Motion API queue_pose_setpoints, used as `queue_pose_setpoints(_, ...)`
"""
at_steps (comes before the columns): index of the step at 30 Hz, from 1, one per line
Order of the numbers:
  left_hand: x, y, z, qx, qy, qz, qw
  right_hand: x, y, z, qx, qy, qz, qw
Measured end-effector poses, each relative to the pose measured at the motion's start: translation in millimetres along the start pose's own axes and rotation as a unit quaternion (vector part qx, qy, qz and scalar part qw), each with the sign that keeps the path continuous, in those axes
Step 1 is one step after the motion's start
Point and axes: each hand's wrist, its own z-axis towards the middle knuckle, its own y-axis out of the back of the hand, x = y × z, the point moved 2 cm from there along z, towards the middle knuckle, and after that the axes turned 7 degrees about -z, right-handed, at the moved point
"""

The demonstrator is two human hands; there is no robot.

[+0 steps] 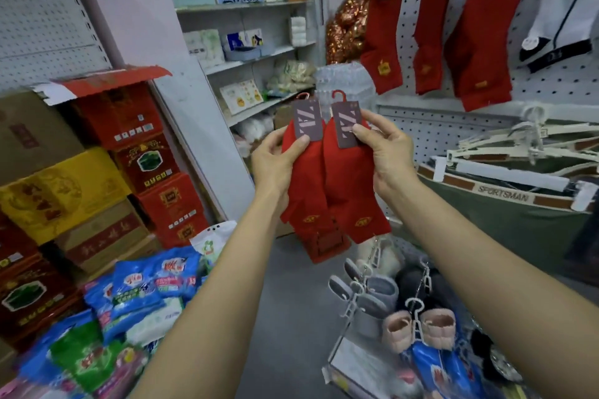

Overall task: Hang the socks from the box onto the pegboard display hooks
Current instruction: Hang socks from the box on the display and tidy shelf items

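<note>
Two red sock pairs held up, below and left of the pegboard (551,87), not yet hung.

Left hand (275,162) pinching left pair (304,178), right hand (385,155) pinching right pair (350,185), thumbs on grey header cards. Next, probably: raise to pegboard, slip one red plastic hook (338,95) over a free peg.

I'm looking into a small shop: a white pegboard (437,126) hung with tagged red socks (384,39), shelves (246,6) of packaged goods, stacked cartons (64,188) and bagged stock (142,288) on the floor.
</note>
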Motion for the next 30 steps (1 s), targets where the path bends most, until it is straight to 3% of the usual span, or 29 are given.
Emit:
queue_pose_setpoints(14,56,-27,121,0.125,0.048,-0.053,0.990,-31,-4,89,-0.095,0.064,-0.040,0.993)
queue_pose_setpoints(30,43,-127,206,0.229,0.062,-0.093,0.967,33,25,174,-0.189,0.184,-0.072,0.962)
